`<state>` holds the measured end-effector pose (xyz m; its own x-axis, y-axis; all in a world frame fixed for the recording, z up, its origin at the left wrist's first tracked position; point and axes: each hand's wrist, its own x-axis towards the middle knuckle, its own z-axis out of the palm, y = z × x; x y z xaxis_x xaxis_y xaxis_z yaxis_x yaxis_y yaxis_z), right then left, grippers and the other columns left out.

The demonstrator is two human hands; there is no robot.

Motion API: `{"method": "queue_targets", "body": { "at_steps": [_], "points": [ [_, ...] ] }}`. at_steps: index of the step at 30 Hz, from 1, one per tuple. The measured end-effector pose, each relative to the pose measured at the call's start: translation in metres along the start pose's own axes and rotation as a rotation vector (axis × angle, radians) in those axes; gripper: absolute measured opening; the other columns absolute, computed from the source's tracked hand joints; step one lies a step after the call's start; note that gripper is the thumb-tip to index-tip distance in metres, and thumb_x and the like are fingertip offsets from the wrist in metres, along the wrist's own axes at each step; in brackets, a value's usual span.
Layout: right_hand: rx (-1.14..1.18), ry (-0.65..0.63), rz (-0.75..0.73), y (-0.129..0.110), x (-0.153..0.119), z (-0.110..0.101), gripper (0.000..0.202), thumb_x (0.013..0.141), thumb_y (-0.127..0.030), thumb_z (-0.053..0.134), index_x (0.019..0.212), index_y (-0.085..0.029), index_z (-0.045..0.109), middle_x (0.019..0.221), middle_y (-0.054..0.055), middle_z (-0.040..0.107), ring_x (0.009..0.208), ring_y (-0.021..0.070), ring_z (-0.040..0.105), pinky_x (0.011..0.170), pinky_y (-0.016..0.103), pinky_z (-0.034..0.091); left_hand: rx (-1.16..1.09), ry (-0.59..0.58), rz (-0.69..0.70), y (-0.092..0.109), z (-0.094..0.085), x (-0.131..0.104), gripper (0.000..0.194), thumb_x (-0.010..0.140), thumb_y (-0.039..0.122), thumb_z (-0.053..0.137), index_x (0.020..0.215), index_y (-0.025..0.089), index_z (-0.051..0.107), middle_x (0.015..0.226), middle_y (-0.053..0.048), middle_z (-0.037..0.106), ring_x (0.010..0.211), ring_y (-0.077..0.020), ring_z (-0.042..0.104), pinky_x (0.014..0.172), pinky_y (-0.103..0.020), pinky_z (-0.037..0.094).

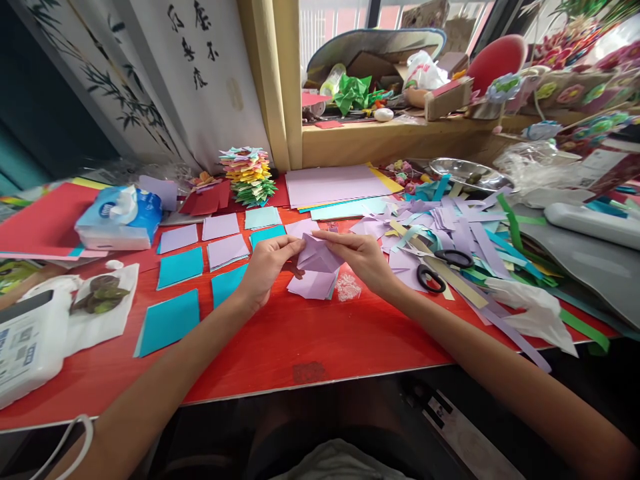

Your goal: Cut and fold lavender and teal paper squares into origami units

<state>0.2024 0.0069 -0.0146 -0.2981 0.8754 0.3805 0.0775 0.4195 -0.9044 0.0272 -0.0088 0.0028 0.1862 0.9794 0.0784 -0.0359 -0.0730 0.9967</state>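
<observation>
A creased piece of purple paper [320, 257] is held up over the red table between both my hands. My left hand [270, 263] pinches its left edge between thumb and fingers. On the other side, my right hand [364, 257] grips the right edge, fingers pointing left along the top. Below the held piece lies a small stack of purple paper squares [311, 285] on the table. To the left, several stacks of blue paper squares [173, 321] and purple paper squares [227, 251] sit in rows. The undersides of my fingers are partly hidden.
Black-handled scissors [433, 279] lie right among a heap of purple paper strips [450, 223]. Large purple sheets [337, 187] and a folded-paper tower [247, 177] stand at the back. A blue tissue pack [120, 220] is at the left, a metal bowl [470, 175] at the back right.
</observation>
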Motion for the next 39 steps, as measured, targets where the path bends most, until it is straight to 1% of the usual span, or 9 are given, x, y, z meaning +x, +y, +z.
{"method": "queue_targets", "body": {
  "at_steps": [4, 13, 17, 21, 25, 30, 33, 35, 39],
  "points": [
    [-0.016, 0.001, -0.014, -0.001, -0.001, 0.000, 0.030, 0.082, -0.020, 0.048, 0.104, -0.028, 0.067, 0.102, -0.001, 0.068, 0.090, 0.0149, 0.060, 0.073, 0.027, 0.046, -0.014, -0.003, -0.011, 0.000, 0.000, -0.001, 0.021, 0.075, 0.033, 0.059, 0.068, 0.014, 0.061, 0.061, 0.000, 0.051, 0.051, -0.0085, 0.049, 0.047, -0.021, 0.047],
    [-0.093, 0.024, -0.028, 0.000, -0.002, 0.001, 0.030, 0.082, -0.019, 0.047, 0.100, -0.027, 0.069, 0.095, 0.000, 0.070, 0.085, 0.0156, 0.061, 0.070, 0.028, 0.046, 0.007, -0.027, -0.016, 0.002, 0.001, -0.001, 0.021, 0.074, 0.035, 0.060, 0.066, 0.015, 0.059, 0.061, 0.001, 0.051, 0.054, -0.0095, 0.048, 0.048, -0.022, 0.046],
    [-0.118, 0.024, -0.036, 0.000, -0.003, 0.001, 0.030, 0.082, -0.020, 0.046, 0.099, -0.027, 0.070, 0.090, 0.000, 0.070, 0.079, 0.0150, 0.060, 0.065, 0.027, 0.045, 0.044, -0.012, 0.024, 0.002, 0.001, 0.000, 0.025, 0.075, 0.040, 0.057, 0.070, 0.015, 0.059, 0.065, 0.000, 0.051, 0.058, -0.0104, 0.048, 0.048, -0.021, 0.045],
    [-0.132, 0.007, -0.047, 0.001, -0.003, 0.001, 0.031, 0.082, -0.019, 0.045, 0.098, -0.026, 0.070, 0.088, 0.000, 0.070, 0.077, 0.0145, 0.060, 0.064, 0.027, 0.044, 0.110, 0.018, 0.077, 0.002, 0.001, 0.000, 0.026, 0.076, 0.041, 0.058, 0.073, 0.015, 0.060, 0.066, 0.000, 0.052, 0.058, -0.0103, 0.049, 0.050, -0.022, 0.045],
    [-0.124, -0.015, -0.030, 0.001, -0.003, 0.001, 0.030, 0.081, -0.019, 0.045, 0.096, -0.024, 0.070, 0.088, 0.000, 0.070, 0.079, 0.0148, 0.060, 0.066, 0.027, 0.045, 0.196, 0.050, 0.119, 0.001, 0.001, -0.001, 0.025, 0.076, 0.040, 0.057, 0.072, 0.016, 0.059, 0.064, 0.000, 0.054, 0.056, -0.0107, 0.050, 0.053, -0.023, 0.044],
    [-0.048, -0.014, -0.027, -0.010, -0.003, -0.001, 0.028, 0.079, -0.015, 0.044, 0.083, -0.021, 0.071, 0.087, 0.001, 0.069, 0.083, 0.0149, 0.060, 0.074, 0.027, 0.045, 0.310, 0.071, 0.162, 0.000, 0.000, 0.000, 0.023, 0.078, 0.039, 0.055, 0.072, 0.017, 0.060, 0.058, 0.002, 0.052, 0.050, -0.0097, 0.049, 0.052, -0.023, 0.041],
    [0.062, -0.007, 0.030, -0.015, -0.002, -0.001, 0.024, 0.080, -0.026, 0.052, 0.098, -0.022, 0.067, 0.091, 0.002, 0.068, 0.088, 0.0160, 0.060, 0.075, 0.027, 0.045, 0.345, 0.061, 0.188, -0.001, -0.001, 0.000, 0.024, 0.077, 0.040, 0.056, 0.072, 0.017, 0.060, 0.058, 0.002, 0.052, 0.050, -0.0092, 0.047, 0.051, -0.023, 0.039],
    [0.077, -0.059, 0.102, -0.014, 0.000, 0.000, 0.033, 0.079, -0.036, 0.055, 0.106, -0.020, 0.064, 0.088, 0.004, 0.068, 0.082, 0.0161, 0.060, 0.070, 0.027, 0.045, 0.366, 0.046, 0.191, -0.002, 0.000, 0.000, 0.024, 0.078, 0.040, 0.055, 0.074, 0.017, 0.061, 0.058, 0.002, 0.051, 0.050, -0.0093, 0.047, 0.051, -0.023, 0.039],
    [-0.008, -0.203, 0.181, -0.005, 0.003, 0.002, 0.035, 0.078, -0.042, 0.055, 0.089, -0.012, 0.070, 0.075, 0.004, 0.065, 0.066, 0.0125, 0.054, 0.059, 0.025, 0.040, 0.373, 0.026, 0.174, -0.005, 0.000, 0.000, 0.024, 0.080, 0.040, 0.052, 0.077, 0.018, 0.062, 0.059, 0.002, 0.050, 0.052, -0.0095, 0.046, 0.050, -0.022, 0.039]
  ]
}}
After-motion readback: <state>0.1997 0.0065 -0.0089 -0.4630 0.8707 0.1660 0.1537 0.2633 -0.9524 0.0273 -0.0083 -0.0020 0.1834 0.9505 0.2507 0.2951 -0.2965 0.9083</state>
